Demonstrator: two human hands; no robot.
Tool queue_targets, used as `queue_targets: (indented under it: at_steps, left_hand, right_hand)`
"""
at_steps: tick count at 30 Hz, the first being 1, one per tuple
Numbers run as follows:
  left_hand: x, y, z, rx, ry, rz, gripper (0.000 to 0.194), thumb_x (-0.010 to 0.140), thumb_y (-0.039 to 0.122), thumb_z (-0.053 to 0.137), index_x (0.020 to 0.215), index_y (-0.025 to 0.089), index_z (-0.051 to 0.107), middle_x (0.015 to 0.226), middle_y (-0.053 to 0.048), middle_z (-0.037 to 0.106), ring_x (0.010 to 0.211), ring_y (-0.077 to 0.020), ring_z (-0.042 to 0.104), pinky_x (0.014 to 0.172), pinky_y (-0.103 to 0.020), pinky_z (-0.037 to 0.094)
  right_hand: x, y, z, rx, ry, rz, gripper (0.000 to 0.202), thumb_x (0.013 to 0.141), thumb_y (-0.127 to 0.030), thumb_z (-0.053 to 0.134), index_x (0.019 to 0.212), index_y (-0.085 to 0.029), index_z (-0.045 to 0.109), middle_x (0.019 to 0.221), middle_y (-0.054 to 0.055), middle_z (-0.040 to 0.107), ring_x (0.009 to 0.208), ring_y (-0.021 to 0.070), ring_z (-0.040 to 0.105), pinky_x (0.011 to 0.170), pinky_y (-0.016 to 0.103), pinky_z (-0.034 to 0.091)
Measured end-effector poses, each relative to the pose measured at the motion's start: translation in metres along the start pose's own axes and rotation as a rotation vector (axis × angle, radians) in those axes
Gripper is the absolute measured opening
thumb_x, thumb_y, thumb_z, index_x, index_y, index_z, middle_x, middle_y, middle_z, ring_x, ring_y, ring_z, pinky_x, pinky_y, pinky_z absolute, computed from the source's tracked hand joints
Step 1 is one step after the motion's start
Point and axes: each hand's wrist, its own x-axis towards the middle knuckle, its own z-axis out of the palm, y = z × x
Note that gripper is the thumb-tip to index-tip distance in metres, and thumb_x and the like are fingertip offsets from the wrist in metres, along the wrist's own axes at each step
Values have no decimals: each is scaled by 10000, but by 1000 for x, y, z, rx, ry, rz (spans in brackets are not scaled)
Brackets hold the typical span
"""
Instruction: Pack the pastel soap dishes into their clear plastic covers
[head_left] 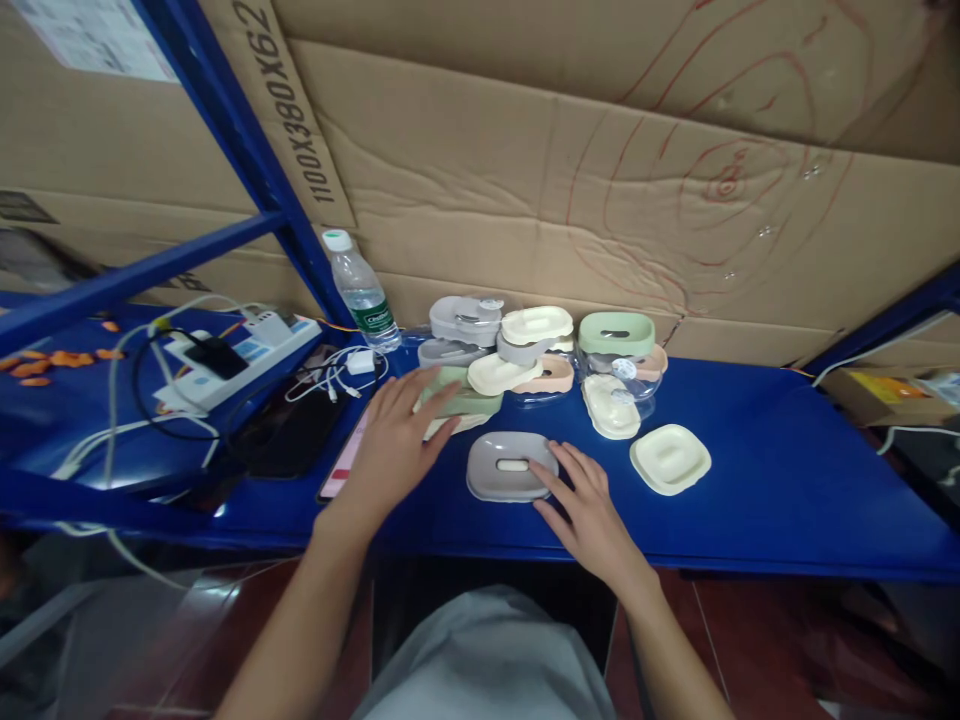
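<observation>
A grey oval dish (pixel 487 483) with a pale bar in its middle lies on the blue table. My right hand (pixel 583 500) rests at the dish's right side, fingers spread and touching it. My left hand (pixel 397 440) is open at the left edge of a green dish (pixel 480 403), which sits on a cream piece (pixel 466 423); whether it presses on them is hard to tell. Behind are stacked grey, cream, pink and green dishes, among them a green one (pixel 616 335) and a cream one (pixel 504 375). A cream lid-like piece (pixel 670 460) lies alone to the right.
A water bottle (pixel 365 300) stands behind at the left. Phones, white cables and a power strip (pixel 240 370) lie at the left, near a blue metal frame (pixel 225 240). Cardboard (pixel 487 160) walls the back. An open carton (pixel 862 395) sits at the far right.
</observation>
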Motion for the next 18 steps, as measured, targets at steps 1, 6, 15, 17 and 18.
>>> queue_targets:
  at_steps: [1,6,15,17,18]
  left_hand:
    - [11,-5,1,19,-16,1,390,1051,349,578,1420,255,664,1562,-142,601,1452,-371,550,1221,-634,392]
    - [60,5,31,102,-222,-6,441,999,375,667,1414,226,666,1490,-155,667,1389,-372,608,1233,-623,357]
    - [72,10,26,92,-337,7,496,1046,430,594,1494,218,609,1544,-145,626,1421,-358,590,1200,-540,430]
    - [84,3,17,108,-338,5,533,1034,403,620,1529,211,577,1581,-153,588,1458,-362,554,1205,-534,430]
    - [95,-1,15,126,-328,-3,572,1023,391,638,1557,206,547,1610,-165,554,1486,-371,521,1210,-540,423]
  right_hand:
    - [0,0,0,4,0,5,486,1094,-348,551,1578,-315,518,1687,128,446,1553,333,426,1199,596,460]
    - [1,1,0,20,-7,19,438,1095,-357,549,1529,-300,571,1674,121,459,1535,312,450,1211,562,460]
    - [0,1,-1,44,-15,35,444,1089,-365,555,1528,-296,573,1690,121,434,1543,318,436,1210,554,464]
    - [1,2,0,50,-9,38,453,1086,-364,560,1535,-305,569,1689,123,437,1539,324,445,1197,560,476]
    - [1,2,0,51,-8,37,459,1084,-361,562,1541,-309,565,1687,125,440,1538,327,447,1192,562,480]
